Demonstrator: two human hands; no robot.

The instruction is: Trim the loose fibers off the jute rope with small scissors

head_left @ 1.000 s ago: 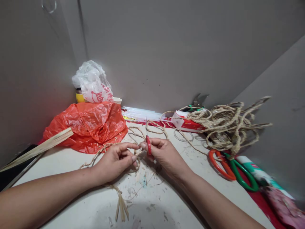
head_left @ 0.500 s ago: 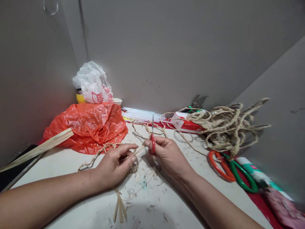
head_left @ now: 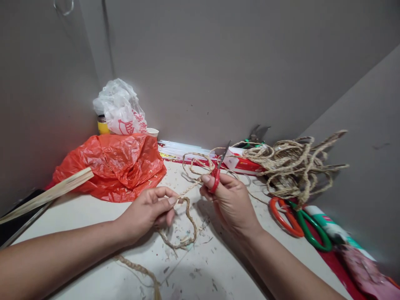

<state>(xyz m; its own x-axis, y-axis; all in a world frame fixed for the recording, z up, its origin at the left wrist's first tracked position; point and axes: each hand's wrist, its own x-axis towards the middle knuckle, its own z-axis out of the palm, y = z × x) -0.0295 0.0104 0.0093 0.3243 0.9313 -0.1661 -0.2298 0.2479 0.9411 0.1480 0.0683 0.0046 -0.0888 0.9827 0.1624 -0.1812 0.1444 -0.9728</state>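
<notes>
A thin braided straw cord (head_left: 191,189) runs between my two hands over the white table. My left hand (head_left: 155,208) pinches it between thumb and index finger. From there the cord drops in a loop onto the tabletop, and a thicker braided length lies below my left forearm. My right hand (head_left: 233,204) is closed around small red-handled scissors (head_left: 215,178), their blades pointing up and away. The thumb and fingers of that hand also grip the cord's other stretch, which curls in loose loops behind the scissors.
An orange plastic bag (head_left: 115,166) and a white bag (head_left: 120,106) fill the back left. Flat straw strips (head_left: 53,193) lie at left. A heap of braided rope (head_left: 296,166) sits at right, by large scissors with orange and green handles (head_left: 312,229). Scraps litter the table (head_left: 187,275).
My right hand moved slightly right with the scissors, whose blades now tilt rightward. More cord stretches between my hands, and a loop now hangs below my left hand.
</notes>
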